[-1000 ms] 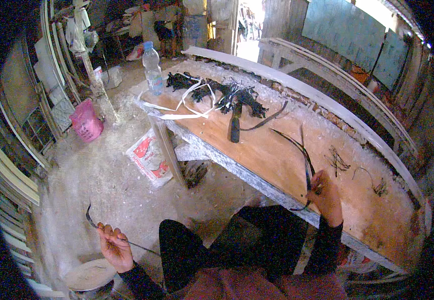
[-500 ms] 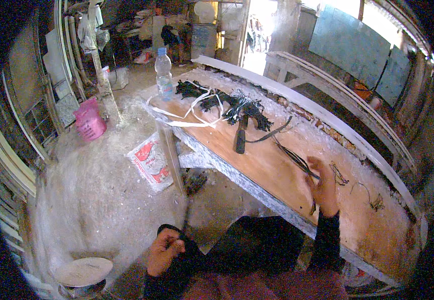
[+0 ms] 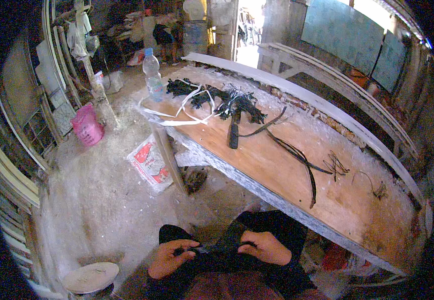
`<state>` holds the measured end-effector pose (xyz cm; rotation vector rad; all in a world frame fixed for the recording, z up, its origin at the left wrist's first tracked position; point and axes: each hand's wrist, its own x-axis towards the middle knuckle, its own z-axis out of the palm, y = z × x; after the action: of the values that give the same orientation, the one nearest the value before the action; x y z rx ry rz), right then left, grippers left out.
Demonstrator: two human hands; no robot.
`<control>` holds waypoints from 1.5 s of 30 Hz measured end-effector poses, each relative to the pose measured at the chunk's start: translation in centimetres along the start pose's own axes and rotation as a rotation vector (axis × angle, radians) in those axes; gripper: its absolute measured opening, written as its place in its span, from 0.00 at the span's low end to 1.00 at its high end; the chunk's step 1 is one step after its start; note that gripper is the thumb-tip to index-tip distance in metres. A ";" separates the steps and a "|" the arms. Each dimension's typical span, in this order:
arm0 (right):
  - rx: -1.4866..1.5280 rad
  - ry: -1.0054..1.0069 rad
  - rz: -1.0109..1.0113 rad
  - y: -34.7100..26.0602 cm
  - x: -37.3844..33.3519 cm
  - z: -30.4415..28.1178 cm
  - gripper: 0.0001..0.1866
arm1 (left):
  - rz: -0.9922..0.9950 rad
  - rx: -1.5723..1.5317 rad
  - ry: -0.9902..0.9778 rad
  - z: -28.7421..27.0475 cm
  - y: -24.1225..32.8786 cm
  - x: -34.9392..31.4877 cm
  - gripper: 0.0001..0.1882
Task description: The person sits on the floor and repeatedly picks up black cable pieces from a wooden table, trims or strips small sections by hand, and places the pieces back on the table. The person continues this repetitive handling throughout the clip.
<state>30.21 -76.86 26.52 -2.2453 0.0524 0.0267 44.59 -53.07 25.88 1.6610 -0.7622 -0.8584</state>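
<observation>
Left hand: your left hand came in from out over the floor, where it held a thin dark strip a second ago, and sat at your lap, fingers curled closed on a thin dark strip.
Right hand: your right hand left the long wooden plank desk, where it had been pressing on strips near the front edge, and dropped to your lap too, fingers curled over the other end of that same strip.
Strip position: the strip ran between both hands, across your dark-clothed knees, below the desk's front edge. Its detail was too small to read.
What it meant: I judged you'd stopped picking stock off the desk and the floor side and moved to two-handed work on one piece in your lap.
Left on desk: long curved dark strips lay loose mid-desk, apart from both hands; a bundle of black strips and white plastic strapping sat at the far end, beside a clear plastic bottle with a blue cap.
Floor: a red-and-white sack lay by the desk leg, a pink bucket further left, a round white lid near your left knee.
</observation>
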 end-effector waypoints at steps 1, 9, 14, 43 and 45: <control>0.076 0.027 -0.015 0.3 -0.5 -0.5 0.14 | 0.027 0.055 0.023 -0.2 -0.1 -0.1 0.12; 0.519 0.191 0.175 1.6 -2.7 -3.2 0.20 | 0.161 0.121 -0.013 -0.6 -1.1 0.2 0.10; 0.630 0.015 0.250 2.3 -4.2 -4.6 0.12 | 0.271 0.202 0.167 -0.5 -1.8 1.2 0.07; 1.196 0.380 0.107 1.2 -0.4 3.0 0.08 | 0.000 -0.018 0.379 5.4 -5.6 4.3 0.07; 1.196 0.344 0.114 1.0 0.3 4.9 0.06 | -0.030 -0.170 0.340 6.4 -5.3 4.7 0.08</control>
<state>30.47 -73.64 22.63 -1.0297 0.2960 -0.2633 42.03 -58.99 18.88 1.6129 -0.4196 -0.6195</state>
